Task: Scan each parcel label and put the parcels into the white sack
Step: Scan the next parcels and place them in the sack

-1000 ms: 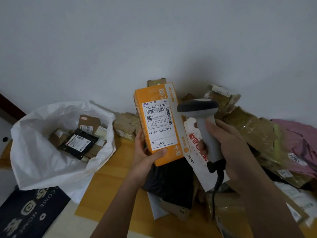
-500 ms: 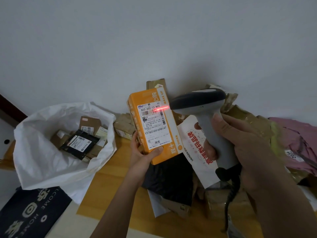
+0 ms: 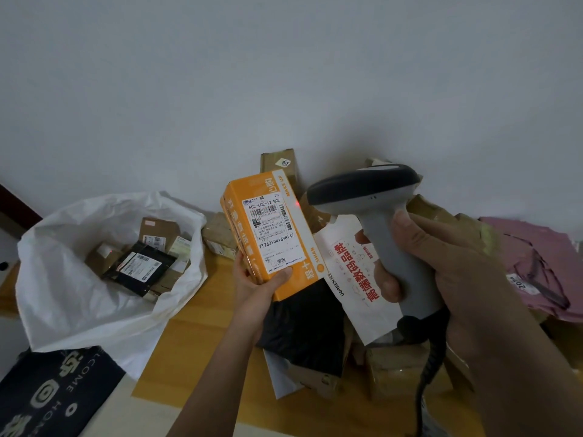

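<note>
My left hand point(image 3: 257, 285) grips an orange parcel box point(image 3: 268, 228) by its lower end and holds it upright, its white shipping label facing me. My right hand point(image 3: 441, 263) grips the handle of a grey barcode scanner point(image 3: 372, 200), whose head points left at the label from close by. A small red dot glows at the label's upper right edge. The white sack point(image 3: 72, 298) lies open at the left on the table, with several parcels inside, among them a black one with a label point(image 3: 138, 268).
A heap of parcels lies under and behind my hands: a white printed envelope point(image 3: 350, 279), a black bag point(image 3: 303, 329), brown boxes point(image 3: 394, 370) and pink bags point(image 3: 536, 260) at the right. The wooden table point(image 3: 195, 351) meets a white wall. A dark doormat point(image 3: 47, 395) lies lower left.
The red scan line across the label's barcode has shrunk to a small dot at the label's edge. The box and the scanner have shifted slightly left and nearer.
</note>
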### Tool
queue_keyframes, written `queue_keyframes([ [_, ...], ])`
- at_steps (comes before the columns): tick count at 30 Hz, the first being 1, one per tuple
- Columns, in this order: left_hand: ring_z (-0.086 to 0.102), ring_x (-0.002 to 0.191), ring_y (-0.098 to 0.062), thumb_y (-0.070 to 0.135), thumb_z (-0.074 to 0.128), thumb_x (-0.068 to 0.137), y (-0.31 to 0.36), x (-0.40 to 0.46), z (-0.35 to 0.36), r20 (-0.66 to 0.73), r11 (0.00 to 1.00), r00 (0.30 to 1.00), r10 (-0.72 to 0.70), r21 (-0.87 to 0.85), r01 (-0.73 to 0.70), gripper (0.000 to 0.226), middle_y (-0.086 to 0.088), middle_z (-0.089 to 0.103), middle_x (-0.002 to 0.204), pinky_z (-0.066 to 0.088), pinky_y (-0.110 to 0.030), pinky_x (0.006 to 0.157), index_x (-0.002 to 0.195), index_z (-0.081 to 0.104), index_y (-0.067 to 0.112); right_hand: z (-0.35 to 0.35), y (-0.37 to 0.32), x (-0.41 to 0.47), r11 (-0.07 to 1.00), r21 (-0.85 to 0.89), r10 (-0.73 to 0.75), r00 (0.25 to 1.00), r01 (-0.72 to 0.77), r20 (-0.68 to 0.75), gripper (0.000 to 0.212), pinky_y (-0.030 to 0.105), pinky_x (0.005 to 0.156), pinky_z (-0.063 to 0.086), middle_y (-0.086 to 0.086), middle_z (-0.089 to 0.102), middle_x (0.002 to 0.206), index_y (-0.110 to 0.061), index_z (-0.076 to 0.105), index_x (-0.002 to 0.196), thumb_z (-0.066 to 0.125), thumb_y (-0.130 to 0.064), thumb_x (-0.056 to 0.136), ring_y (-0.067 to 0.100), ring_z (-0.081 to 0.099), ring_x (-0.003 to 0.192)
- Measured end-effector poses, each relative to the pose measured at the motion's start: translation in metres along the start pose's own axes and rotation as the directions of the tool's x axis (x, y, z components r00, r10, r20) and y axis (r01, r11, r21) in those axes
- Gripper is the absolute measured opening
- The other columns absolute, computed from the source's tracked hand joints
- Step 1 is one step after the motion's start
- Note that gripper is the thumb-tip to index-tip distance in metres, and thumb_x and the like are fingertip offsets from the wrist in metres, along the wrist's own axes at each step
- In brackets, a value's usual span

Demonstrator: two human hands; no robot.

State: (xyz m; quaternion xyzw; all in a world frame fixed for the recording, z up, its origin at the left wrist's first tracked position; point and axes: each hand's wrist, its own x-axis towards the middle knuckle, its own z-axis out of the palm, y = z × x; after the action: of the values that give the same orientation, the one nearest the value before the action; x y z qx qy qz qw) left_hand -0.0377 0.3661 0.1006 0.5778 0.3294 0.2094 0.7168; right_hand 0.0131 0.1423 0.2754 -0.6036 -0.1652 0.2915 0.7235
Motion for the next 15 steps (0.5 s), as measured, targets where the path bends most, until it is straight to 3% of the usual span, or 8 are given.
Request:
queue_keyframes([
  [11, 0.061, 0.115, -0.016, 0.024, 0.086, 0.059, -0.006, -0.017, -0.010, -0.094, 1.000, 0.995, -0.015, -0.017, 0.013, 0.100, 0.009, 0.058, 0.124, 0.053, -0.050, 0.095, 0.140, 0.027, 0.039, 0.000, 0.003, 0.009, 0.998, -0.009, 0.056, 0.990, -0.055, 0.133, 0.044, 0.016, 0.038, 0.038, 0.001, 0.055, 0.054, -0.008, 0.064, 0.094, 0.052, -0.045, 0.073, 0.011, 0.046, 0.040],
  [15, 0.062, 0.113, -0.014, 0.026, 0.085, 0.062, -0.011, -0.024, -0.029, -0.164, 0.999, 0.986, -0.036, -0.016, 0.033, 0.104, 0.010, 0.057, 0.127, 0.057, -0.040, 0.089, 0.145, 0.024, 0.039, 0.012, 0.013, 0.019, 0.997, -0.024, 0.074, 0.980, -0.071, 0.184, 0.047, 0.018, 0.039, 0.039, 0.001, 0.055, 0.055, -0.005, 0.063, 0.096, 0.052, -0.045, 0.073, 0.013, 0.046, 0.041],
])
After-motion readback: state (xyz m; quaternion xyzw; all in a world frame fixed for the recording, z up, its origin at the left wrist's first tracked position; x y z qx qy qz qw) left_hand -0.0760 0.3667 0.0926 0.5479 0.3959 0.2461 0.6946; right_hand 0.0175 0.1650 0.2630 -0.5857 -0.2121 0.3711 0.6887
